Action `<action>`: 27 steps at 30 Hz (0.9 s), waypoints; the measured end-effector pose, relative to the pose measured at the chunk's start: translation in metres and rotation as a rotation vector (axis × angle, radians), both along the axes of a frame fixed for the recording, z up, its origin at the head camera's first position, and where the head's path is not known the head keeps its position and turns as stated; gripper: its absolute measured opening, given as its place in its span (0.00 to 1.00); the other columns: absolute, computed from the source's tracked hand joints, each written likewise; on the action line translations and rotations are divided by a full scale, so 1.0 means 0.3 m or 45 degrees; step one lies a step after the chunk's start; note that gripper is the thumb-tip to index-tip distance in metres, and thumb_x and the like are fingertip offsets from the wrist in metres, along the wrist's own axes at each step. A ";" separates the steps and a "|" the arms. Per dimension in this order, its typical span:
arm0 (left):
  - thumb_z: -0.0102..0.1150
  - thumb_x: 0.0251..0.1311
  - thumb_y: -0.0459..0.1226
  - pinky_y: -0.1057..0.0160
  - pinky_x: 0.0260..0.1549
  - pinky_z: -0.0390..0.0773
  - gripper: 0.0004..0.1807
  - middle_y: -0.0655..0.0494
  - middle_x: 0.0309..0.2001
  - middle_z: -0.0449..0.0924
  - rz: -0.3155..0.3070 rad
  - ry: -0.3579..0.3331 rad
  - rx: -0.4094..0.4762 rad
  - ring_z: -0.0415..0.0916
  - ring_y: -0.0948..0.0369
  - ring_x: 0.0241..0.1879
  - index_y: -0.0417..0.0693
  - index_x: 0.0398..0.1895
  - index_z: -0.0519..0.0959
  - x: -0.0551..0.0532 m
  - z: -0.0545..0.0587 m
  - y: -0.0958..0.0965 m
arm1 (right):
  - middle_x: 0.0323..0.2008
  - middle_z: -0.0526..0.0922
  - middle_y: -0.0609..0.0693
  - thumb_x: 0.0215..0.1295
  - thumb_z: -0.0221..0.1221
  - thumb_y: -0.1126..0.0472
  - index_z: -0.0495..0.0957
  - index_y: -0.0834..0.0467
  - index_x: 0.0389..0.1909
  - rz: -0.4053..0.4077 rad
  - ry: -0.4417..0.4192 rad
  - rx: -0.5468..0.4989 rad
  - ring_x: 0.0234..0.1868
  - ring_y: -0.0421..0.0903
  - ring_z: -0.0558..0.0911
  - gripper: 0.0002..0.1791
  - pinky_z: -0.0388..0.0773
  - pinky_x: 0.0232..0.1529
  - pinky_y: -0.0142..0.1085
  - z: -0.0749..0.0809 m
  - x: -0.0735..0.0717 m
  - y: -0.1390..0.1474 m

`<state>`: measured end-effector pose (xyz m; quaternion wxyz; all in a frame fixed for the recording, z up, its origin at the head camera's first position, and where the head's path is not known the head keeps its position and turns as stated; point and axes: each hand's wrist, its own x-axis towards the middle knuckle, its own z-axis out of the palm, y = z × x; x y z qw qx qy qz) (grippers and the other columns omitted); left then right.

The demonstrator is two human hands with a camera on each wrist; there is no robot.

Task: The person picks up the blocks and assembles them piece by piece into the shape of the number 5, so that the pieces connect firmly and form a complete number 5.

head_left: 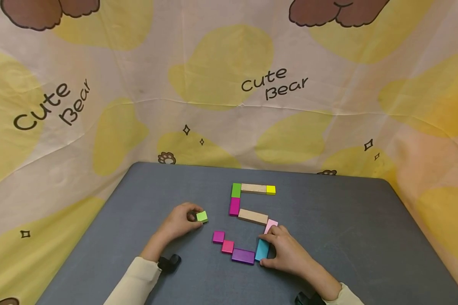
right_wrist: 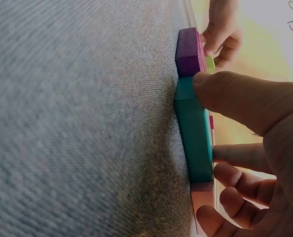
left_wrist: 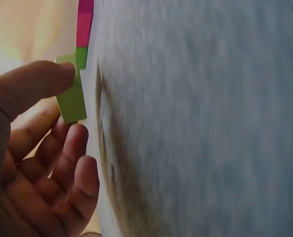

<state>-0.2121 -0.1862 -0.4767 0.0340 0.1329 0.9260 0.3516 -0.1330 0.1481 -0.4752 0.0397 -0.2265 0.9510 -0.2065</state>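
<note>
My left hand (head_left: 180, 221) pinches a light green block (head_left: 202, 217) between thumb and fingers, to the left of the laid-out blocks. The left wrist view shows the thumb across one face of this block, which is held off the table. At the lower right of the layout, my right hand (head_left: 290, 253) spans a blue block (head_left: 262, 250), thumb at its near end and index finger toward its far end. This block lies on the table between a purple block (head_left: 243, 256) and a pink block (head_left: 271, 225), whose near part the fingers partly hide.
Behind, a wooden block (head_left: 253, 216), magenta block (head_left: 234, 206), green block (head_left: 236, 190), second wooden block (head_left: 253, 188) and yellow block (head_left: 271, 190) continue the line. A red-pink block (head_left: 227, 247) and another magenta block (head_left: 219, 237) lie front left. Patterned cloth (head_left: 221, 84) hangs behind the grey table (head_left: 339, 220).
</note>
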 end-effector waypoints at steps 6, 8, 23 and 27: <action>0.72 0.44 0.32 0.68 0.32 0.73 0.16 0.57 0.36 0.79 -0.179 0.124 -0.006 0.72 0.65 0.32 0.46 0.40 0.83 0.016 -0.016 0.037 | 0.38 0.74 0.42 0.43 0.73 0.44 0.81 0.56 0.52 0.002 -0.013 -0.004 0.41 0.39 0.66 0.34 0.69 0.36 0.31 0.002 0.006 0.002; 0.72 0.43 0.30 0.68 0.31 0.73 0.16 0.57 0.36 0.79 -0.219 0.150 -0.001 0.72 0.65 0.31 0.46 0.39 0.83 0.019 -0.017 0.046 | 0.38 0.74 0.42 0.43 0.73 0.44 0.81 0.56 0.52 0.000 -0.015 -0.002 0.41 0.39 0.66 0.34 0.69 0.36 0.31 0.003 0.006 0.003; 0.70 0.49 0.32 0.68 0.34 0.73 0.15 0.59 0.38 0.78 -0.288 -0.009 -0.079 0.72 0.63 0.35 0.50 0.42 0.83 0.037 0.002 0.084 | 0.39 0.76 0.43 0.41 0.74 0.43 0.82 0.53 0.51 -0.030 0.006 0.002 0.43 0.40 0.68 0.33 0.74 0.39 0.35 -0.001 0.013 0.000; 0.70 0.48 0.32 0.68 0.34 0.73 0.15 0.58 0.38 0.79 -0.297 0.002 -0.085 0.72 0.62 0.35 0.49 0.42 0.83 0.038 0.002 0.085 | 0.42 0.77 0.45 0.41 0.74 0.43 0.82 0.52 0.50 -0.049 -0.001 0.004 0.44 0.41 0.68 0.33 0.75 0.41 0.38 0.002 0.010 -0.002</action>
